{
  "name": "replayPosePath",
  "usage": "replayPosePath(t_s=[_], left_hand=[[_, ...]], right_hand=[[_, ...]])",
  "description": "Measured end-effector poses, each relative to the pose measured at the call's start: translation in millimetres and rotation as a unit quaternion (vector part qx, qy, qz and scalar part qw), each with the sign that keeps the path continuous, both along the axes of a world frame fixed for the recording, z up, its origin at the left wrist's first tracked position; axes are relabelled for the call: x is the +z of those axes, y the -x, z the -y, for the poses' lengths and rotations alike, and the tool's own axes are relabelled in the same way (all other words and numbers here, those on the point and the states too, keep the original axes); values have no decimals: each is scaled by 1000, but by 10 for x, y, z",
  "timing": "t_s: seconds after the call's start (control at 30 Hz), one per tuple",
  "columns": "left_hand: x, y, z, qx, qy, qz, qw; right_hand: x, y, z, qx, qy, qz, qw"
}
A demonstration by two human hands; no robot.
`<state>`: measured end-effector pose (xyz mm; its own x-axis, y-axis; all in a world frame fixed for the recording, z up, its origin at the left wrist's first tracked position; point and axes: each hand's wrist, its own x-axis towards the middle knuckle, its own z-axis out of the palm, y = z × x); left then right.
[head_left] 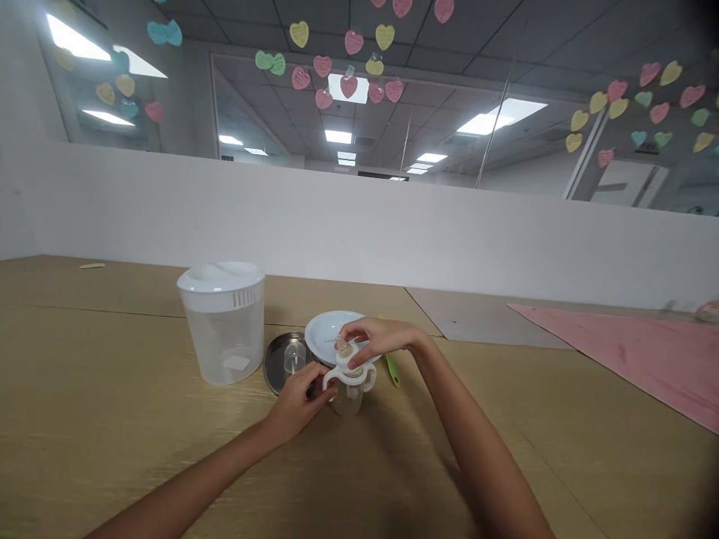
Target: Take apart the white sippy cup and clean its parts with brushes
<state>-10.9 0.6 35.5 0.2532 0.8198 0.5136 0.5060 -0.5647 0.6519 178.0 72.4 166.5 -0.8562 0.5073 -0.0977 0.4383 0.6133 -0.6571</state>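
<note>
A clear baby bottle [348, 400] with a white two-handled collar stands upright on the wooden table, a clear nipple at its top. My left hand [300, 400] is closed on the bottle's left handle. From above, my right hand [375, 338] grips the white collar just below the nipple. Behind the bottle is a white bowl [320, 329], partly hidden by my right hand. To the left, a round metal tray [273, 367] holds a small clear cap [295, 358].
A tall translucent bucket [225, 329] with a white lid stands left of the tray. A green-handled tool [392, 370] lies right of the bowl. A pink cloth [634, 352] covers the right side of the table. A white wall [314, 232] rises behind.
</note>
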Motion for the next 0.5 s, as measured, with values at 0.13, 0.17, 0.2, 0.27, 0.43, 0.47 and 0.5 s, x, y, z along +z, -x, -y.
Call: replayPosePath(t_s=[0.13, 0.17, 0.2, 0.27, 0.43, 0.47, 0.5], left_hand=[[-4, 2, -1, -3, 1, -1, 1000], [-8, 3, -3, -4, 0, -1, 1000], [-12, 4, -5, -4, 0, -1, 1000], [-20, 7, -10, -4, -1, 0, 1000], [-46, 17, -27, 0, 0, -6, 1000], [-52, 19, -31, -1, 2, -7, 1000], [-56, 19, -35, -3, 4, -8, 1000]], right_hand=[[49, -126, -35, -2, -45, 36, 998], [52, -139, -38, -4, -51, 38, 998], [51, -142, -38, -7, -55, 38, 998], [42, -117, -24, -13, -55, 42, 998], [38, -9, 57, -39, -79, 76, 993], [46, 1, 74, -51, -94, 87, 990], [56, 5, 90, -63, -107, 95, 988]])
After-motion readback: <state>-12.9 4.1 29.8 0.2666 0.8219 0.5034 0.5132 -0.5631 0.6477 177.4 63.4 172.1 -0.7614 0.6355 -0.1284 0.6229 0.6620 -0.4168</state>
